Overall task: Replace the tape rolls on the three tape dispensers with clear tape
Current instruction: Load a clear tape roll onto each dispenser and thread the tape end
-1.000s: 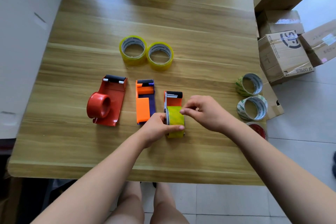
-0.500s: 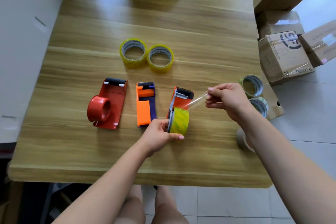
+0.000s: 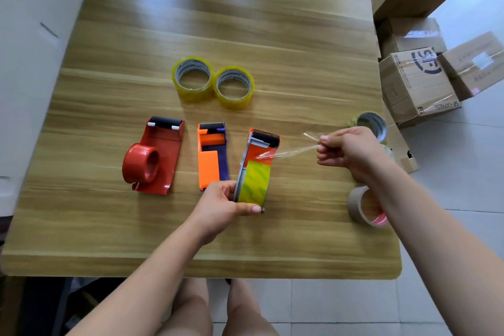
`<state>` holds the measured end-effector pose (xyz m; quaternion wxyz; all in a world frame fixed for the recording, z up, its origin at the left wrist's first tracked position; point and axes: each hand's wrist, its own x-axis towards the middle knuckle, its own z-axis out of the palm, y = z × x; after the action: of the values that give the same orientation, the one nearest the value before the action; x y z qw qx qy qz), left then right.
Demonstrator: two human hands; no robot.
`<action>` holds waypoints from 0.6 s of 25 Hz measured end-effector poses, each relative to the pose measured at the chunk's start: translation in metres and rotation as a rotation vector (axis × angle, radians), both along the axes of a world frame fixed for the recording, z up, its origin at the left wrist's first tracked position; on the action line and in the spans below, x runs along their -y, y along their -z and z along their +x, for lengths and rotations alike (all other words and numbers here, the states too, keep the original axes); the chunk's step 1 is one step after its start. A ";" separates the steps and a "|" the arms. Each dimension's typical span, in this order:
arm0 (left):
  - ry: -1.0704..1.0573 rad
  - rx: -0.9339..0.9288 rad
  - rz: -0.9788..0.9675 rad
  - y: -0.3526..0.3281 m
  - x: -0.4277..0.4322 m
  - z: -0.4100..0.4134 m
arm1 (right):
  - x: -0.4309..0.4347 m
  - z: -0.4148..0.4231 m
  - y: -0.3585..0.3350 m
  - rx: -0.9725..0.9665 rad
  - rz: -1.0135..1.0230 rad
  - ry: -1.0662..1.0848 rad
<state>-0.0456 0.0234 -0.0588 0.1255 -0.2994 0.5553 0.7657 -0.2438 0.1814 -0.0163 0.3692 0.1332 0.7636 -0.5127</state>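
Observation:
Three tape dispensers lie in a row on the wooden table. My left hand grips the right-hand orange dispenser, tilted up, with a clear yellowish roll mounted on it. My right hand pinches the free end of the clear tape strip, stretched out to the right of the dispenser. The red dispenser and the orange-and-purple dispenser lie flat and hold no roll. Two clear yellowish rolls lie side by side behind them.
Used rolls sit near the table's right edge: a brown one and a green-printed one, with another partly hidden behind my right hand. Cardboard boxes are stacked on the floor to the right. A white surface borders the table's left.
My right hand has pulled the tape end from the roll out to the right, stretching a strip. The left hand has tilted the dispenser up. The brown roll is now uncovered.

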 end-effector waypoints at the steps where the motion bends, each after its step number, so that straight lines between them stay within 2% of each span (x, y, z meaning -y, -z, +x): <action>1: -0.002 -0.004 0.001 -0.002 0.000 0.000 | 0.000 0.002 0.000 0.007 -0.002 0.022; 4: 0.047 -0.023 0.005 -0.007 -0.003 0.002 | -0.004 0.002 0.002 -0.046 -0.002 0.036; 8: 0.111 -0.026 -0.005 -0.013 -0.004 0.007 | -0.002 -0.009 -0.003 -0.162 0.013 -0.131; 15: 0.126 -0.026 -0.046 -0.018 0.002 0.008 | -0.001 -0.014 -0.013 -0.168 -0.057 -0.230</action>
<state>-0.0371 0.0210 -0.0405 0.1593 -0.2565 0.5921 0.7472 -0.2579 0.1826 -0.0028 0.3642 -0.0091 0.7870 -0.4979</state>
